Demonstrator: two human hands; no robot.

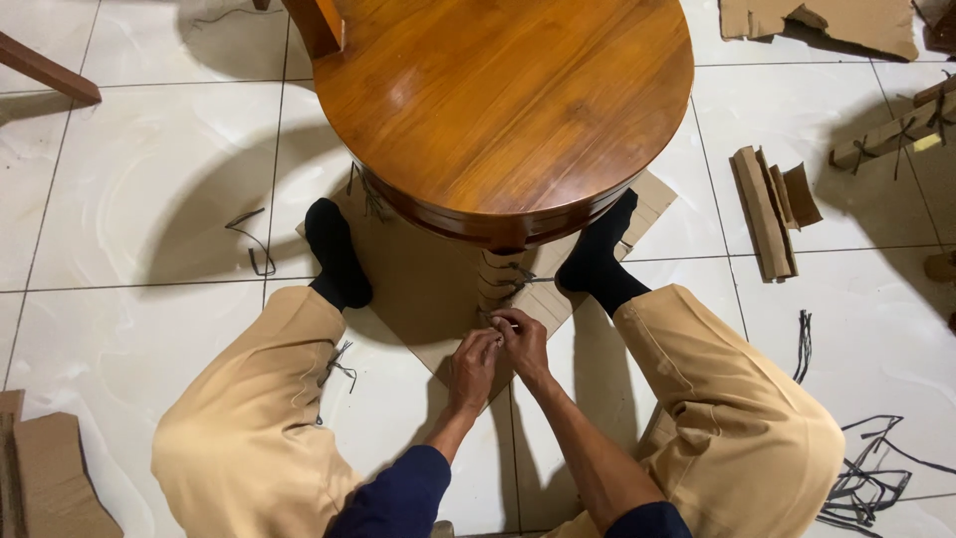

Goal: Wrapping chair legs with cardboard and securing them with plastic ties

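Observation:
A round wooden table (508, 100) stands on a flat sheet of cardboard (418, 289). Corrugated cardboard is wrapped around its leg (496, 279), bound with dark string (520, 277). My left hand (472, 367) and my right hand (522, 339) meet at the foot of that leg. Their fingertips pinch the string against the wrapping. My knees in tan trousers spread to either side, and my feet in black socks (335, 251) rest on the cardboard sheet.
Folded cardboard strips (769, 207) lie on the white tiles at right, with more cardboard at top right (827, 20) and bottom left (50, 478). Loose dark string scraps (868, 478) litter the floor at right. A wooden bar (45, 68) crosses the top left.

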